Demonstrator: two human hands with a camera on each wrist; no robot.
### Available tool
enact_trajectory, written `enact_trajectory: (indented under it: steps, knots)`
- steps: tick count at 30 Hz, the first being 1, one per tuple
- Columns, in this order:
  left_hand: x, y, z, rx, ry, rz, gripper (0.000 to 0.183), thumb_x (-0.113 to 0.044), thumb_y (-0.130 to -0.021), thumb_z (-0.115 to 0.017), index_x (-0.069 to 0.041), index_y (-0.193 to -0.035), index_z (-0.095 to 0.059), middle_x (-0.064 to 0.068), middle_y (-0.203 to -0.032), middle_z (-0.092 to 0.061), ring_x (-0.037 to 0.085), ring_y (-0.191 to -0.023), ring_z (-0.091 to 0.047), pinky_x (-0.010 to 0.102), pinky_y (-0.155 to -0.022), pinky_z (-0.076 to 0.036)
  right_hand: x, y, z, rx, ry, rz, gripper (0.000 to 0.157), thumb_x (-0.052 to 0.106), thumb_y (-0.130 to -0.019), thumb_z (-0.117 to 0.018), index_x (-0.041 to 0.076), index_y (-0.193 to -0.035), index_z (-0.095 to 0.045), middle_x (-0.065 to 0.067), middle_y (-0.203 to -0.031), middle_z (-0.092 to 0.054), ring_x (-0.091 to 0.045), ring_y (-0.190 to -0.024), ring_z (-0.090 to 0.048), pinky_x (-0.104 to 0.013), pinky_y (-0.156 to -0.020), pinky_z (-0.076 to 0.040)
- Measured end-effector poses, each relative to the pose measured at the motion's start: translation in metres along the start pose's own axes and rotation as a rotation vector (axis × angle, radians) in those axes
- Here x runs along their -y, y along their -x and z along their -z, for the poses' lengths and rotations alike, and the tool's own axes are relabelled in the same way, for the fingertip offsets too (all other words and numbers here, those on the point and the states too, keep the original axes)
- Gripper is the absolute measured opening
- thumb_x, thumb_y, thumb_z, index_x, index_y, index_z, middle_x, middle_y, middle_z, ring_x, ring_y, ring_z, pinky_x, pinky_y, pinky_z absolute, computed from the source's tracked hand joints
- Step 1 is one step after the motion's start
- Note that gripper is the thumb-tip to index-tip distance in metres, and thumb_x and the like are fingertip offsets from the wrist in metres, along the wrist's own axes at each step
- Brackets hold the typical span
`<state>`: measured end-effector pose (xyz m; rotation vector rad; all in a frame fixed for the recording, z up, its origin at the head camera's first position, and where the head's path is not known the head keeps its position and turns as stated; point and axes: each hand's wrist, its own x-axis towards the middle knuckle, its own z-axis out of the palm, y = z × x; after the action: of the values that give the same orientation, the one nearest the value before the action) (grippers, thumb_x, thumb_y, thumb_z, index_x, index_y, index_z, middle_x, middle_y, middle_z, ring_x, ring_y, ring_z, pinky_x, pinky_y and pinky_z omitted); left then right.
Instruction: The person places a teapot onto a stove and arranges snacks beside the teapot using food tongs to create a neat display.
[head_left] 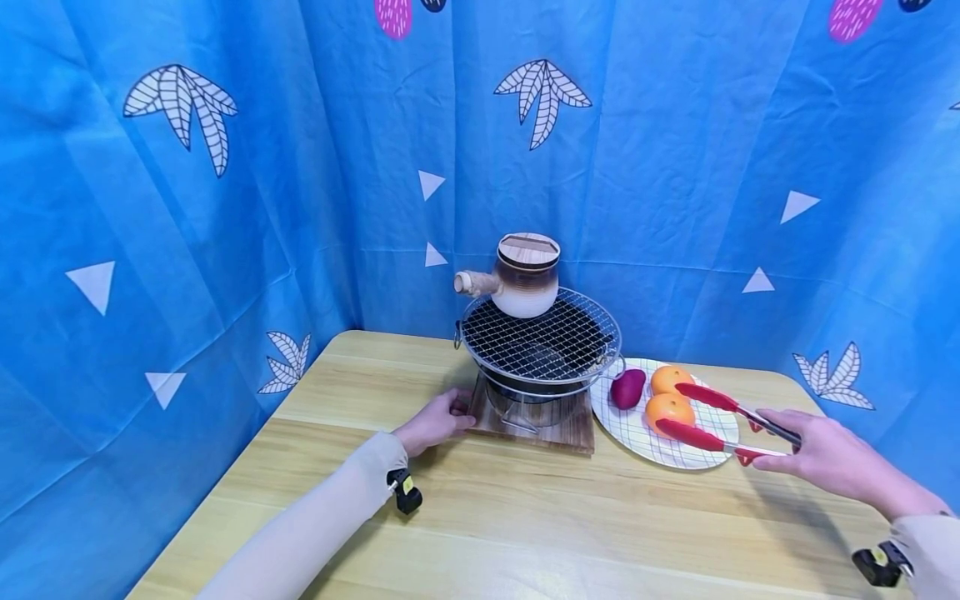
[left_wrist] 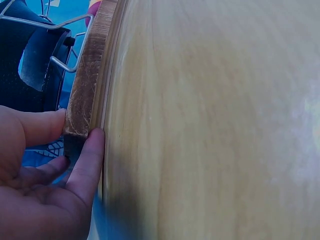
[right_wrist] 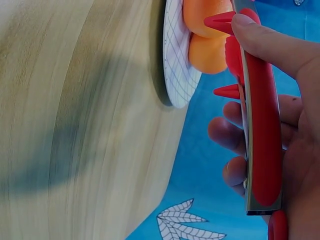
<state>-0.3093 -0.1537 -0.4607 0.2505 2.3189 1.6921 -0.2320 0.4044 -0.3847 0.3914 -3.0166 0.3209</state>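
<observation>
My left hand (head_left: 435, 425) pinches the left front corner of a square wooden board (head_left: 555, 435), with the thumb on its upper edge in the left wrist view. On that board stands a black round grill (head_left: 528, 387) under a wire rack (head_left: 540, 346). My right hand (head_left: 832, 458) grips metal tongs (right_wrist: 265, 130) with red handles and red tips. Their spread tips reach over a white plate (head_left: 667, 458) with a grid pattern, on either side of the front orange (head_left: 666, 410). A second orange (head_left: 667, 379) and a dark magenta oval item (head_left: 627, 389) lie on the plate too.
A clay pot (head_left: 525, 292) with a side handle (head_left: 476, 283) and a wooden lid (head_left: 528, 248) sits toward the back of the rack. Blue patterned curtains (head_left: 660, 167) hang behind and left of the wooden table (head_left: 510, 533).
</observation>
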Motion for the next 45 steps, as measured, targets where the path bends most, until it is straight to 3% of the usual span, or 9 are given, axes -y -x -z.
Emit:
enact_trajectory:
  steps: [5, 11, 21, 41, 45]
  knots:
    - [-0.0002, -0.0007, 0.0002, 0.004, -0.006, -0.002, 0.056, 0.000, -0.093, -0.064, 0.003, -0.144, -0.043, 0.022, -0.121, -0.059, 0.027, -0.104, -0.062, 0.039, -0.093, -0.059, 0.0008, -0.0022, -0.0014, 0.014, 0.001, -0.013, 0.107, 0.068, -0.069, -0.079, -0.005, -0.142, -0.052, -0.036, -0.129, -0.058, -0.036, -0.099, -0.059, -0.036, -0.065, -0.049]
    - [0.0000, -0.0005, 0.0005, 0.014, -0.004, -0.007, 0.055, 0.000, -0.093, -0.063, 0.004, -0.144, -0.042, 0.023, -0.121, -0.058, 0.027, -0.104, -0.062, 0.039, -0.092, -0.059, 0.0001, -0.0038, -0.0030, 0.009, 0.006, -0.011, 0.105, 0.068, -0.069, -0.079, -0.003, -0.141, -0.053, -0.035, -0.130, -0.058, -0.038, -0.101, -0.060, -0.045, -0.068, -0.054]
    - [-0.0004, -0.0008, 0.0007, 0.012, -0.006, 0.000, 0.056, 0.000, -0.093, -0.063, 0.003, -0.145, -0.042, 0.022, -0.121, -0.058, 0.027, -0.102, -0.062, 0.039, -0.092, -0.059, -0.0006, -0.0055, -0.0049, 0.016, 0.003, -0.010, 0.102, 0.065, -0.070, -0.081, -0.003, -0.141, -0.053, -0.035, -0.128, -0.059, -0.031, -0.091, -0.056, -0.031, -0.059, -0.040]
    - [0.0032, -0.0030, 0.0009, 0.010, -0.001, -0.001, 0.057, 0.000, -0.092, -0.065, 0.003, -0.145, -0.042, 0.022, -0.120, -0.058, 0.026, -0.102, -0.062, 0.038, -0.091, -0.060, -0.0005, -0.0034, -0.0034, 0.013, 0.000, -0.019, 0.102, 0.066, -0.070, -0.080, -0.002, -0.141, -0.055, -0.033, -0.125, -0.062, -0.030, -0.091, -0.057, -0.031, -0.061, -0.042]
    - [0.0038, -0.0026, 0.0008, 0.012, -0.005, -0.008, 0.057, -0.001, -0.092, -0.065, 0.003, -0.144, -0.042, 0.022, -0.121, -0.059, 0.027, -0.103, -0.062, 0.039, -0.091, -0.060, 0.0007, -0.0024, -0.0012, 0.007, -0.005, -0.018, 0.101, 0.066, -0.070, -0.081, -0.002, -0.141, -0.055, -0.028, -0.118, -0.065, -0.026, -0.085, -0.055, -0.028, -0.058, -0.038]
